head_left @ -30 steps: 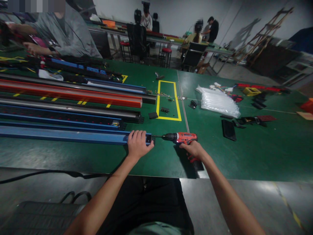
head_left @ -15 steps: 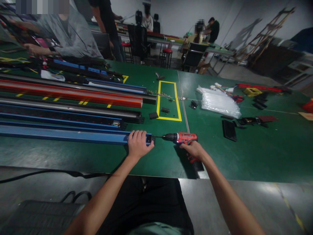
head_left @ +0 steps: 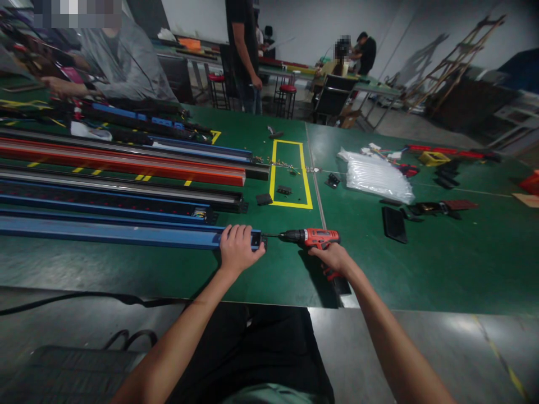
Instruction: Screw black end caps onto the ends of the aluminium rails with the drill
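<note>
A long blue channel rail (head_left: 126, 231) lies along the near side of the green table. My left hand (head_left: 238, 247) is wrapped over its right end, fingers on the far side and thumb near the dark end piece (head_left: 256, 240). In my right hand (head_left: 334, 258) is a red and black cordless drill (head_left: 320, 237), gripped by its handle and pointing left. Its long thin bit (head_left: 272, 235) reaches to the rail's end, at the dark end piece. Whether the tip sits in a screw is too small to tell.
Behind the rail lie another blue rail (head_left: 105, 205), a black one (head_left: 126, 185) and an orange one (head_left: 168, 165). Small black parts (head_left: 284, 191) lie around a yellow taped rectangle (head_left: 311, 196). Bubble wrap (head_left: 377, 177) is at the right. A person in grey (head_left: 122, 62) works across the table.
My hands, the drill and the rail hold almost the same place. In the background, a standing person in dark clothes has moved to the right.
</note>
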A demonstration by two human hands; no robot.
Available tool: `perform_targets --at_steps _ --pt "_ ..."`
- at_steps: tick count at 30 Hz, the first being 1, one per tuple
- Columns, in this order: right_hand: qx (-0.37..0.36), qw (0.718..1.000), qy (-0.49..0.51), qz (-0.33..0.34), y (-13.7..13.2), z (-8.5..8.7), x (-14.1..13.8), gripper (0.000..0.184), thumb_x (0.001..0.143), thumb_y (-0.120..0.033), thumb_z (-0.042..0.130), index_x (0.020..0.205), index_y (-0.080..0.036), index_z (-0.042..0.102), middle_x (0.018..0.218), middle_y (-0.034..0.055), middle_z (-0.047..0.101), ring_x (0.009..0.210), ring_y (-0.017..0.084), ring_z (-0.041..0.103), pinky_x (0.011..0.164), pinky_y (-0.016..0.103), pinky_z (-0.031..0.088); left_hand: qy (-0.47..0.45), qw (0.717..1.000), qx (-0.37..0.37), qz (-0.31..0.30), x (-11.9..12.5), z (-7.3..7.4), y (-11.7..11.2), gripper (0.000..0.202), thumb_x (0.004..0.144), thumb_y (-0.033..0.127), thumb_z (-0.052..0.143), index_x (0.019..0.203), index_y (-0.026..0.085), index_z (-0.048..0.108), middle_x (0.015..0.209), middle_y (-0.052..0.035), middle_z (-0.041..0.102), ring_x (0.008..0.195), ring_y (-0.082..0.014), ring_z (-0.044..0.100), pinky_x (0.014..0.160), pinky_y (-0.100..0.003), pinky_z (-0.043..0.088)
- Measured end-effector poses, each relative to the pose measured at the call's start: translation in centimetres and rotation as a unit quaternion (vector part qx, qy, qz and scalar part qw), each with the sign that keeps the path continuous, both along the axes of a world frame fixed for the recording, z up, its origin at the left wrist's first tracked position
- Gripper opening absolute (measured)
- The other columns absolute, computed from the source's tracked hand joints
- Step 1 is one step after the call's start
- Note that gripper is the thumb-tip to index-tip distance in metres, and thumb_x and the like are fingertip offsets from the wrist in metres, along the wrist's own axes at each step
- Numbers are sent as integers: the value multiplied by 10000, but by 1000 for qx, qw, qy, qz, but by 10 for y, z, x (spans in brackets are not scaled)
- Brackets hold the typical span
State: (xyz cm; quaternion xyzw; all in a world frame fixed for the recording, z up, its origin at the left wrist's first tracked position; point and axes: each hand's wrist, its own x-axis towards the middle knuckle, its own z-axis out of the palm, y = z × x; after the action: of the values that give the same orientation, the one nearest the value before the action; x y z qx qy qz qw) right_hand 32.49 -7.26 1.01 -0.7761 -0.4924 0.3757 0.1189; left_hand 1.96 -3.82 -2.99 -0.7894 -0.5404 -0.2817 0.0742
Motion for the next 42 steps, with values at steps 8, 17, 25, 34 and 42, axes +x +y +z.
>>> perform_targets --at_steps 8,17,25,34,42 --pt "10 1000 7 11 -1 2 1 306 765 -470 711 727 -167 677 613 37 667 529 157 622 493 238 466 -27 999 -17 -3 1 3 0 445 812 465 585 1102 136 663 1070 -177 684 1018 -361 598 1030 -537 368" --pt "6 999 45 5 -1 4 4 298 769 -462 726 765 -171 661 591 8 629 531 145 610 486 229 457 -19 1000 -6 4 3 6 -2 411 800 443 598 1072 137 640 1059 -164 672 1012 -346 589 1032 -508 368" --pt "-5 996 90 -5 -4 9 4 263 776 -421 730 806 -177 635 577 -11 620 503 150 619 474 240 488 -15 1000 -10 6 3 8 -3 413 794 440 601 1073 137 635 1063 -166 669 1013 -350 583 1032 -515 371" --pt "2 995 102 -8 -7 7 3 258 771 -411 726 791 -179 613 580 -15 611 495 143 606 466 243 493 -18 1000 -6 2 3 6 -5 421 798 443 599 1091 143 631 1089 -172 665 1036 -358 582 1032 -518 370" --pt "12 996 90 -9 -8 0 4 298 759 -448 723 782 -174 609 577 -5 616 499 150 607 452 241 474 -11 1000 -2 5 3 7 -5 434 792 441 607 1099 135 634 1080 -175 669 1028 -357 583 1035 -522 369"
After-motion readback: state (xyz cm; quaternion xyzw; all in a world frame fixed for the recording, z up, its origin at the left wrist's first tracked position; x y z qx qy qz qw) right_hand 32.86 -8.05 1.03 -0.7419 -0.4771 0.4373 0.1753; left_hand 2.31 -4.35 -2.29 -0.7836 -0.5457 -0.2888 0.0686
